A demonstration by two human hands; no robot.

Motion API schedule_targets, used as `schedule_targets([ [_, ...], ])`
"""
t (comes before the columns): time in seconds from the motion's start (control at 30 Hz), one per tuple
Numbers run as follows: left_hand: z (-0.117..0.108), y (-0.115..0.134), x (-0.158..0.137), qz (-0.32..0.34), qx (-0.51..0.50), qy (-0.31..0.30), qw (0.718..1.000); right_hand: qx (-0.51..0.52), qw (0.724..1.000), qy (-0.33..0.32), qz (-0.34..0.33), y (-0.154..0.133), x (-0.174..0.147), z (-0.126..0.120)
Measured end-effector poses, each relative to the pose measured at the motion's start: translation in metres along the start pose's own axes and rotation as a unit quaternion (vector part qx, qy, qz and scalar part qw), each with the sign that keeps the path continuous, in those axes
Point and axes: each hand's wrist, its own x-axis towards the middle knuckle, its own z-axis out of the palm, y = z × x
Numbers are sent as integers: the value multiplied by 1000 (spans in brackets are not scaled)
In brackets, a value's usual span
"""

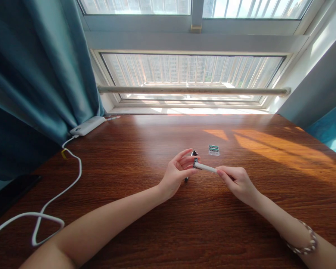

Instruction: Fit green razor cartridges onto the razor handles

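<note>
Both hands are raised over the middle of the table, engaged with one slim item. Left hand: fingers spread and partly curled, with thumb and fingertips closed lightly about a black-and-silver piece; firmness of grip cannot be determined. Right hand: thumb and fingers pinched together on the near end of a white rod, the remaining fingers folded in. The white rod spans the gap between the hands, tilted slightly down toward the right, its far end meeting the black-and-silver piece at the left fingertips. A dark end shows below the left thumb; whether it belongs to the same piece cannot be told.

Beyond the hands, and apart from both, a small clear case with green and dark strips lies flat on the wooden table. A beaded bracelet is worn on the right forearm. At the far left, a white box-shaped device rests by a blue curtain, with a white cable running from it toward the near left. Sunlight falls across the right side of the tabletop. A window stands behind the table.
</note>
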Motion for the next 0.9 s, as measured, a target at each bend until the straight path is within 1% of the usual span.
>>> schedule_targets([
  [0.2, -1, 0, 1, 8, 24, -4, 1000, -26, 998, 32, 39, 2, 0, 3],
  [0.3, -1, 0, 1, 9, 30, 1, 1000, -30, 998, 40, 39, 2, -1, 3],
  [0.47, 0, 0, 1, 20, 45, 4, 999, -17, 1000, 8, 5, 2, -2, 2],
  [0.63, -1, -1, 1, 22, 59, 3, 998, -29, 999, 8, 16, 5, -2, 4],
  [0.9, -3, -2, 2, 31, 74, 1, 997, -7, 1000, 0, 14, 9, -1, 8],
])
